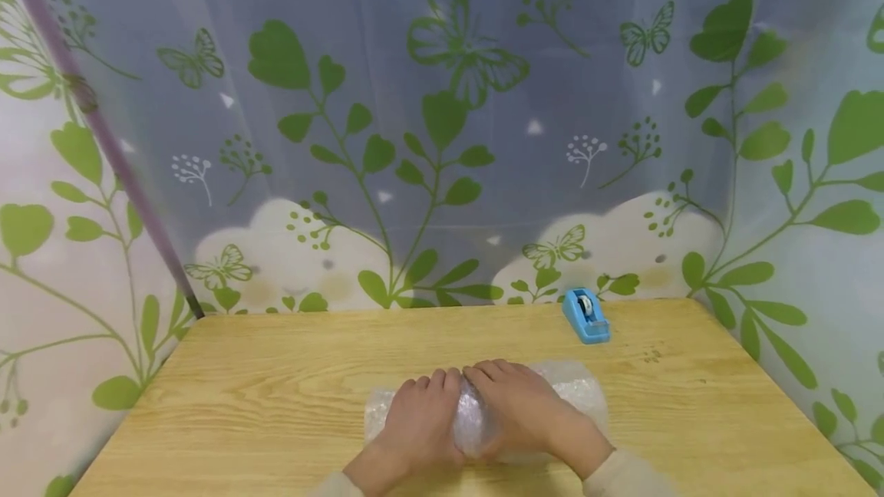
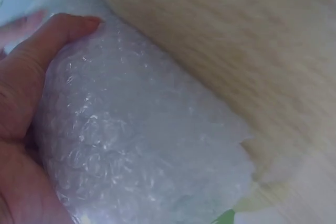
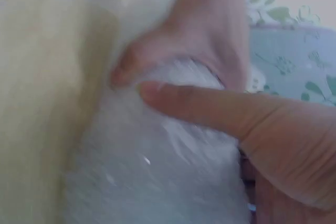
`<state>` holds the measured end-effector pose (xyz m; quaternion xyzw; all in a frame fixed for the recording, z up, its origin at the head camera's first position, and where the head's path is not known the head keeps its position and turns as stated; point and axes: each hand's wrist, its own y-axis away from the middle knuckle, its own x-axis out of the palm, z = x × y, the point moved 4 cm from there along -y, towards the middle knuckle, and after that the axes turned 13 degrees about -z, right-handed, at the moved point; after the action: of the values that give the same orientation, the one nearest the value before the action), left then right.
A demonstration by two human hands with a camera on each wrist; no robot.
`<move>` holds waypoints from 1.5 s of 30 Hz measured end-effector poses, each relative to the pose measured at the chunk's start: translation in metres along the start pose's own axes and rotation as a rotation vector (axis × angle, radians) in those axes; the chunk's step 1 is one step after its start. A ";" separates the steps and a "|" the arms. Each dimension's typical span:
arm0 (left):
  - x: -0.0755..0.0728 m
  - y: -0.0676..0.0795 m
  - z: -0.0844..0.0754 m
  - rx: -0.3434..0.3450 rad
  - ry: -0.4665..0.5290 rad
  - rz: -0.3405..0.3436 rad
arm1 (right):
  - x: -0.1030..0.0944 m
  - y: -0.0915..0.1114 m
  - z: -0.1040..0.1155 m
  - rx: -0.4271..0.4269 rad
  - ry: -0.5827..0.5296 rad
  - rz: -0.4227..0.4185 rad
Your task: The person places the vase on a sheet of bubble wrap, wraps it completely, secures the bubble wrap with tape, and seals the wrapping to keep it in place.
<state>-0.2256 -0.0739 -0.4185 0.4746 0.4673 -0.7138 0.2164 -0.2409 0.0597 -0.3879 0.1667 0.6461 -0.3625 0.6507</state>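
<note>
Now, past two pale sleeves [image 1: 625,474], it's a double grip! Left hand [image 1: 423,422] and right hand [image 1: 526,409] work side by side, fingers curled over the bubble-wrap bundle [image 1: 470,420], thumbs pressing its near side, wrap poking out beyond both. All this at the near middle of the wooden table [image 1: 276,359]. Further off, right of centre, sits a blue tape dispenser [image 1: 577,319]; behind that, a leafy, butterfly-printed curtain [image 1: 594,98], a purple pole [image 1: 127,152] slanting at left.

Pale cream sleeves [image 1: 627,475] ending at both wrists [image 1: 583,442], fingers [image 1: 437,382] bare
</note>
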 end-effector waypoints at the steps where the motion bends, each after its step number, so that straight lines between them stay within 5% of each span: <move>1: -0.001 -0.001 0.000 -0.001 -0.001 0.012 | 0.002 0.001 0.003 -0.013 0.025 -0.014; 11: -0.005 -0.011 0.007 0.005 0.068 0.140 | 0.028 0.010 0.006 0.033 0.098 -0.254; 22: -0.002 -0.014 0.013 -0.016 0.160 0.195 | 0.040 0.014 0.007 0.021 0.197 -0.373; 31: -0.001 -0.008 0.017 -0.106 0.504 0.400 | 0.020 0.013 0.013 -0.031 0.107 -0.172; 35: -0.003 -0.007 0.014 -0.116 0.567 0.425 | 0.015 0.011 0.012 -0.019 0.057 -0.068; 40: -0.006 -0.005 0.010 -0.103 0.448 0.353 | 0.014 0.009 0.010 0.001 0.042 0.013; 45: -0.014 0.000 -0.001 -0.013 0.178 0.176 | 0.013 0.006 0.006 0.015 0.019 0.048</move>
<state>-0.2189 -0.0746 -0.4064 0.5738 0.4459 -0.6440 0.2392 -0.2341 0.0560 -0.4014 0.1907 0.6453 -0.3498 0.6518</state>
